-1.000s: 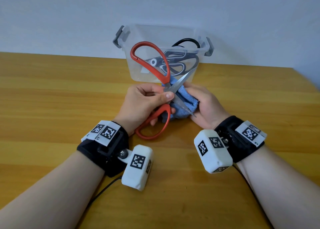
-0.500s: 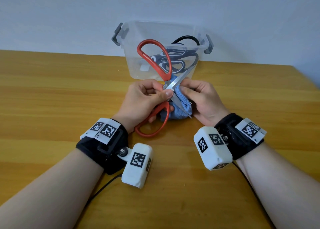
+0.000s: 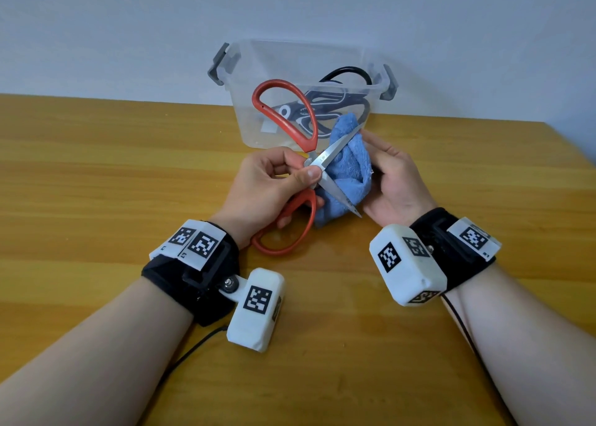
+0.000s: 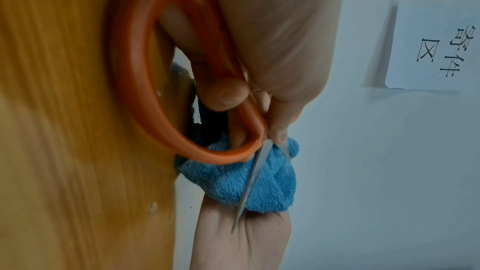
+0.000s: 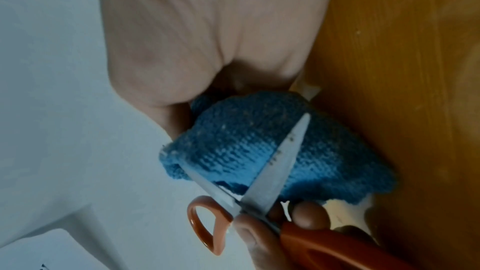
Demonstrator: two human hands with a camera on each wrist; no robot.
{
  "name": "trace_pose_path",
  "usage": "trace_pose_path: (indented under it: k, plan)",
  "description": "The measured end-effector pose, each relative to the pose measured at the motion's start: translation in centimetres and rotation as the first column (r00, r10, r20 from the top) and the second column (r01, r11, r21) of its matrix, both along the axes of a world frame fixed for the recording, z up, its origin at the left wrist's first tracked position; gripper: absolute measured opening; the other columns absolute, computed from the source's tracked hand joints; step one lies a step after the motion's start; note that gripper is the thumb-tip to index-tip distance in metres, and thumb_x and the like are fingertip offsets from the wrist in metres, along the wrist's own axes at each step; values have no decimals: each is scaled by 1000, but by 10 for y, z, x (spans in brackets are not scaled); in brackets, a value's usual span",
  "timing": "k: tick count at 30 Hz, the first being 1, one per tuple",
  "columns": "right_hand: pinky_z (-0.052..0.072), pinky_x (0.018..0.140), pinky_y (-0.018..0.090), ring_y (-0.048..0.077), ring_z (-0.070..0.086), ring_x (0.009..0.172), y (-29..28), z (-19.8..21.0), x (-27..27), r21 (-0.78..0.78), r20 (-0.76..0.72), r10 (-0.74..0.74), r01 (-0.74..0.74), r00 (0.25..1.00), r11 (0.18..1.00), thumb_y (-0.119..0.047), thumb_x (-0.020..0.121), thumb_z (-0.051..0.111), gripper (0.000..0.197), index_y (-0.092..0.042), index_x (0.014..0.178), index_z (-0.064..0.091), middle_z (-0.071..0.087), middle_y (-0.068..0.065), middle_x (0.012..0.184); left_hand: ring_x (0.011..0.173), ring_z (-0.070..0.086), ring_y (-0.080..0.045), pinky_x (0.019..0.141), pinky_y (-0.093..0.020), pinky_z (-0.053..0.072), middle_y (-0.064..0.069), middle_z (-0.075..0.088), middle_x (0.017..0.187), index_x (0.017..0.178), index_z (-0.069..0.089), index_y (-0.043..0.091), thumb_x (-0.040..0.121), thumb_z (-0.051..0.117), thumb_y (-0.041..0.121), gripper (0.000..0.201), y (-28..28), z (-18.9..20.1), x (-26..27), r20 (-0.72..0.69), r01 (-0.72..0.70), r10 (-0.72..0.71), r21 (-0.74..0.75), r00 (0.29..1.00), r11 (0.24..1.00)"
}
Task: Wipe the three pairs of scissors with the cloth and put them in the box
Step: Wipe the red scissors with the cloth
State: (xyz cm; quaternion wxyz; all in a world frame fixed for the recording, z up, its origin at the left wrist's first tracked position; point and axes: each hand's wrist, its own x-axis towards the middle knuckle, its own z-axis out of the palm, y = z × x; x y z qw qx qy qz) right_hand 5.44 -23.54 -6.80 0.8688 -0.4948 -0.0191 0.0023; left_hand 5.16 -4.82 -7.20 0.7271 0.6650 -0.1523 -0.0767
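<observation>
Red-handled scissors are spread wide open, held at the pivot by my left hand, thumb and fingers pinching near the screw. Their steel blades lie across a bunched blue cloth, which my right hand cups from behind. In the left wrist view the red handle loop sits by the table and the cloth lies beyond the blade. The right wrist view shows both blades crossing the cloth. A clear box stands behind, with black-handled scissors inside.
The wooden table stretches left and right of my hands. The box with grey latches stands near the table's far edge against a pale wall. A black cable trails from my left wrist.
My right hand has loosened and drawn rightward, so more of the blue cloth shows and bulges up behind the blades. The left hand keeps its hold at the pivot.
</observation>
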Motion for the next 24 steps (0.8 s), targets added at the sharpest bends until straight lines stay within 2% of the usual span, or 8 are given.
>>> trace_pose_path:
  k: [5,8,11,13,17,20,22,24]
  plan:
    - [48,102,61,47,56,126,-3,1,1,129,-20,16,-14,1000,992,-33,74,85,92,7,145,41,51,31,140,62,76,-25,29,-18,33,-23,61,72,83,57,5,94,69,8,17,1,0,0,-3,-10,10,-6,1000,1000]
    - [43,107,62,45,53,131,-5,5,1,197,-53,-21,31,998,980,-35,86,72,77,1,148,42,51,28,145,61,75,-25,29,-18,32,-24,57,69,81,56,3,93,69,4,18,2,0,-1,10,-16,17,-57,1000,998]
    - [49,99,55,38,68,111,-10,2,3,216,-147,10,22,989,976,-36,97,48,47,-4,127,62,69,21,123,53,72,-22,29,-18,33,-35,61,76,81,54,3,91,69,3,18,2,1,-2,17,-18,20,-120,1000,993]
    - [48,101,53,39,67,112,-10,2,1,236,-140,76,-41,987,971,-35,91,48,49,-4,125,64,68,22,124,55,73,-23,28,-18,34,-27,63,72,79,54,4,87,72,7,20,2,1,-2,21,-13,17,-156,1000,988]
    - [53,92,51,40,66,104,-1,3,-6,173,-55,233,-221,971,960,-32,82,53,48,-2,115,72,68,24,121,54,73,-23,27,-19,34,-33,58,79,78,54,4,84,72,10,20,2,1,-2,27,5,0,-199,1000,980]
    - [56,87,43,31,66,96,2,0,-5,12,4,373,-373,928,928,-38,84,71,57,-4,128,62,67,18,118,46,69,-20,27,-18,34,-35,61,78,78,53,5,88,69,6,19,3,1,-1,21,-2,6,-206,1000,978]
    - [58,85,38,28,68,97,4,-5,-3,-78,-9,351,-351,936,933,-36,79,79,70,-3,136,55,69,15,118,35,60,-15,27,-18,33,-25,65,65,77,53,4,91,68,2,20,3,0,-1,21,-24,28,-182,999,983]
    - [59,81,32,23,71,96,6,-8,-4,-138,-6,278,-276,961,951,-26,82,71,58,-2,133,57,73,12,111,27,48,-14,28,-18,31,-17,61,57,75,54,4,88,71,7,22,3,-1,1,35,-45,51,-150,998,988]
